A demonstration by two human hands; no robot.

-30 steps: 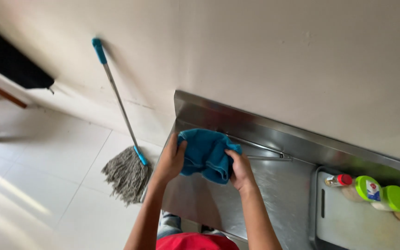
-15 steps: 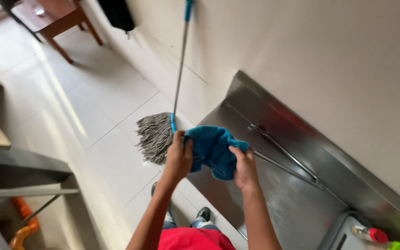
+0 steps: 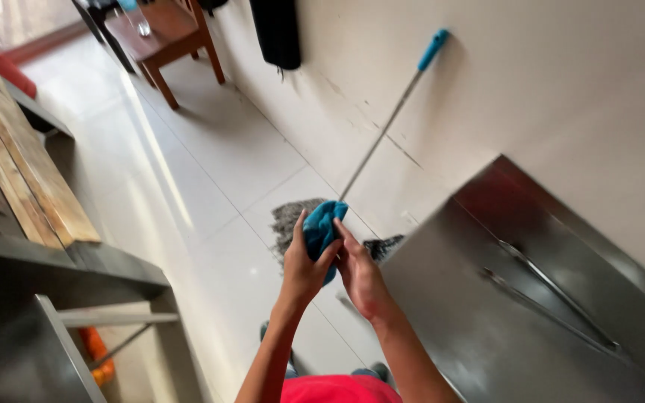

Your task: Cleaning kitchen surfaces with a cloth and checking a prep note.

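Both my hands are raised in front of me and squeeze a bunched blue cloth [image 3: 321, 227] between them. My left hand [image 3: 304, 269] wraps the cloth from the left, fingers curled over it. My right hand [image 3: 360, 276] presses against it from the right. The cloth hangs over the floor, just left of the steel counter [image 3: 487, 298]. Behind the cloth a grey string mop [image 3: 289, 218] with a metal handle and a blue grip [image 3: 434, 46] leans against the wall.
A steel rail [image 3: 554, 298] runs along the counter top. A wooden table [image 3: 169, 33] stands far back, with a dark cloth [image 3: 276, 30] hanging on the wall near it. A wood-topped bench [image 3: 24, 186] is at left, with an orange object [image 3: 97, 351] under it.
The view has swung left, away from the counter toward the floor. My hands have pulled the cloth off the counter and bunched it tighter between them.
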